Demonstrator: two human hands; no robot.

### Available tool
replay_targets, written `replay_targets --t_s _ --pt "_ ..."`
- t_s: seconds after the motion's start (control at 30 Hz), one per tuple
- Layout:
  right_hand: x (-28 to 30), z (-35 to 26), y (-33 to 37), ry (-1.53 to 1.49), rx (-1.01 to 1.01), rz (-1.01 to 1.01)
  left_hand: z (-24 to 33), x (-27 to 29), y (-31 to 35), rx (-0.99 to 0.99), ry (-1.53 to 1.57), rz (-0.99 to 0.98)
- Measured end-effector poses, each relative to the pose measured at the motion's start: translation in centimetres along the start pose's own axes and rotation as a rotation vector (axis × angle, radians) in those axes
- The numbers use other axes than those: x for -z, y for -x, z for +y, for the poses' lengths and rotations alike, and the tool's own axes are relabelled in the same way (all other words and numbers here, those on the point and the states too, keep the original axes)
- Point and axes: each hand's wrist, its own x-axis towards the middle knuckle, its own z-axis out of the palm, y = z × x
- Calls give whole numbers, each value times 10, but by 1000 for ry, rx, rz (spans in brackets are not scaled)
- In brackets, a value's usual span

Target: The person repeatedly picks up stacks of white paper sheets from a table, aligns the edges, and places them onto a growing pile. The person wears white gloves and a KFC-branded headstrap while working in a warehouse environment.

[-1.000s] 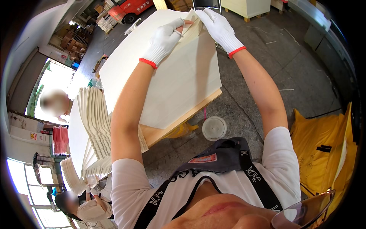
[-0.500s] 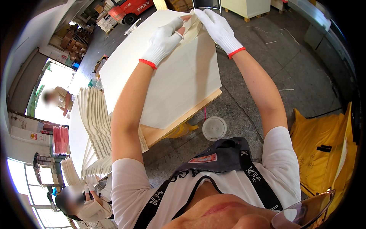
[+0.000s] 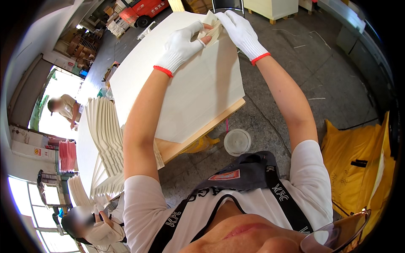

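Note:
A big stack of white paper sheets [image 3: 194, 88] lies before me, its far corner lifted into a curled, layered flap [image 3: 214, 30]. My left hand [image 3: 181, 44], in a white glove with red cuff and bare thumb and fingertip, rests against the flap's left side. Its thumb and forefinger stay apart, touching the curled sheets. At the far right corner my right hand [image 3: 240, 31], in a similar glove, has its fingers bent over the sheet edges, pinching them. Its fingertips are partly hidden by the hand itself.
Under the sheets shows a wooden board [image 3: 202, 130]. Fanned paper stacks [image 3: 105, 130] stand to the left, near two other people [image 3: 67, 109]. On the floor are a round translucent lid or tub [image 3: 237, 142] and yellow sacks [image 3: 354, 164]. A red forklift [image 3: 143, 10] stands far off.
My left hand has slid slightly right and toward me, with its bare fingertips now on the curled flap. My right hand has shifted a little, its fingers more bent. The flap is curled back lower.

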Motion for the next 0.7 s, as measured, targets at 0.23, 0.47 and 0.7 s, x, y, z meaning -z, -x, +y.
replay_targets --t_s 0.23,0.47,0.7 --pt "1 -3 2 17 -23 -15 7 6 3 -26 -43 19" --pt "-2 2 1 -18 -28 7 9 1 2 25 -93 -13" --pt "0 3 1 2 -51 -8 7 2 2 26 -71 -5"
